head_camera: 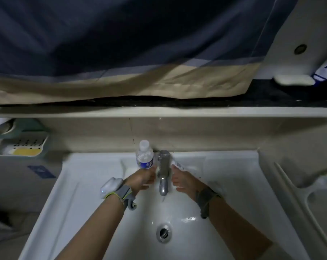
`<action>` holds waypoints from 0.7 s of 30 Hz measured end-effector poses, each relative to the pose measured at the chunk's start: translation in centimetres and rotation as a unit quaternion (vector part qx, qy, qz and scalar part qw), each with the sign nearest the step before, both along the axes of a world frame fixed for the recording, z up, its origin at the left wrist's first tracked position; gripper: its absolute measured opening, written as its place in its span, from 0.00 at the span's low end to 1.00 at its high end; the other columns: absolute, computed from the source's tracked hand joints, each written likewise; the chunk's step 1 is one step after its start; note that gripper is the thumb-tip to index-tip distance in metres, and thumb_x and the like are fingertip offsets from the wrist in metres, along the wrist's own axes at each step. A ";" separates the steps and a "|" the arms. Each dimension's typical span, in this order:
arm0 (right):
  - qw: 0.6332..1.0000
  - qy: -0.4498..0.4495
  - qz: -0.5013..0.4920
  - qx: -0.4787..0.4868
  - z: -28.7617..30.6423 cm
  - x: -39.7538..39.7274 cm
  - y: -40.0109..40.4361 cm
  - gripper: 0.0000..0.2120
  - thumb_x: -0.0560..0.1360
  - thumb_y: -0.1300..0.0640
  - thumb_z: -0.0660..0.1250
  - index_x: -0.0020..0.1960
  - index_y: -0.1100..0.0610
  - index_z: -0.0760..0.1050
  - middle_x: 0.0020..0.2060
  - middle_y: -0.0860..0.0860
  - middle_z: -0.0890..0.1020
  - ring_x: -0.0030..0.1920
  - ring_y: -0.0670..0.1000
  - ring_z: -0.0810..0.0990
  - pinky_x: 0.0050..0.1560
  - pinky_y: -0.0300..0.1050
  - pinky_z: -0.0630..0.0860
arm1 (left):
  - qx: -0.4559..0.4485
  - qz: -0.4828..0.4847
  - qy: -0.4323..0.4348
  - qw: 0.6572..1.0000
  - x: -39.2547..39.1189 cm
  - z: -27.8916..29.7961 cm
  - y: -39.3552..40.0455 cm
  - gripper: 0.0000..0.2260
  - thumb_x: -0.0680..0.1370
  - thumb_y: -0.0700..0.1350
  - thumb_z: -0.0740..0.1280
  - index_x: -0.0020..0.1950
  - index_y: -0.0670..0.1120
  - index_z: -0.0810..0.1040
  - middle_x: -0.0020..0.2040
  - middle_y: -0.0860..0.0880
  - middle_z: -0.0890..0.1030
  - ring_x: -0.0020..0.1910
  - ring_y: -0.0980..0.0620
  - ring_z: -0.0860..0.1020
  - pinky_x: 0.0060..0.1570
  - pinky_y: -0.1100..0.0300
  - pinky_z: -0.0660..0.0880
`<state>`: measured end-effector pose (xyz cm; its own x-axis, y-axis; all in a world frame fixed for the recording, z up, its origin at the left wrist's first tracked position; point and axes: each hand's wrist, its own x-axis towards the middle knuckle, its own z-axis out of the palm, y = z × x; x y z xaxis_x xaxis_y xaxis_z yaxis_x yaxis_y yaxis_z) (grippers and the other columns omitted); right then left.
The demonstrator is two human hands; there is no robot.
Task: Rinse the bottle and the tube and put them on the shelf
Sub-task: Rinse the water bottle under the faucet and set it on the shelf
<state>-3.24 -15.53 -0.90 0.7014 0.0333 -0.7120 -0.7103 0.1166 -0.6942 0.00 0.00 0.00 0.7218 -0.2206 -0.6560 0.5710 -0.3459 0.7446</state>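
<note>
A small clear plastic bottle [144,155] with a white cap and a blue label is held upright by the left hand [140,180], whose fingers are wrapped around its base. The bottle rises just beyond the fingertips of that hand, toward the back wall, and stands just beside the faucet [163,170] on the side facing the right hand. A white tube [178,165] is gripped at its lower end by the right hand [183,182]; the tube slants up and away from that hand's fingertips, its top reaching close to the faucet body. The faucet is flanked by the two hands, each close to it, and its spout points down between the wrists. A thin trickle is seen under the spout, though it is too faint to be sure.

Both hands are held over the white sink [84,184], with the drain [164,232] below the wrists, nearer the person. A grey band with a white device [111,186] is worn on the left wrist, and a dark strap [206,198] on the right.

Above and beyond both hands, a pale shelf [234,111] runs across the wall. Far out past the left hand, a soap holder [21,147] with a yellow piece in it is fixed to the wall.
</note>
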 end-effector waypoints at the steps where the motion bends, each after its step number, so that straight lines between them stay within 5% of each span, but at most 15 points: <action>1: 1.000 0.005 -0.005 0.005 -0.3 -0.1 0.4 0.33 0.77 0.41 0.57 0.75 0.60 0.59 0.73 0.58 0.66 0.73 0.57 0.64 0.74 0.52 0.59 | -0.001 0.001 0.008 1.000 -0.2 -0.4 0.0 0.15 0.79 0.55 0.56 0.49 0.45 0.73 0.51 0.45 0.76 0.53 0.48 0.74 0.55 0.56 0.67; 7: 0.999 0.001 0.050 0.009 0.3 0.0 1.4 0.30 0.79 0.42 0.52 0.73 0.61 0.62 0.71 0.60 0.70 0.71 0.58 0.69 0.69 0.49 0.63 | 0.020 -0.065 0.025 0.997 0.2 -1.0 -0.6 0.25 0.79 0.59 0.51 0.65 0.44 0.74 0.63 0.45 0.78 0.65 0.49 0.73 0.60 0.54 0.65; 21: 0.999 0.002 0.009 0.053 0.0 0.3 2.2 0.30 0.79 0.44 0.55 0.74 0.60 0.59 0.72 0.60 0.68 0.72 0.58 0.67 0.71 0.50 0.62 | 0.016 -0.109 0.013 0.994 0.3 -0.9 -0.2 0.26 0.80 0.59 0.47 0.67 0.46 0.73 0.66 0.47 0.76 0.67 0.49 0.72 0.71 0.47 0.59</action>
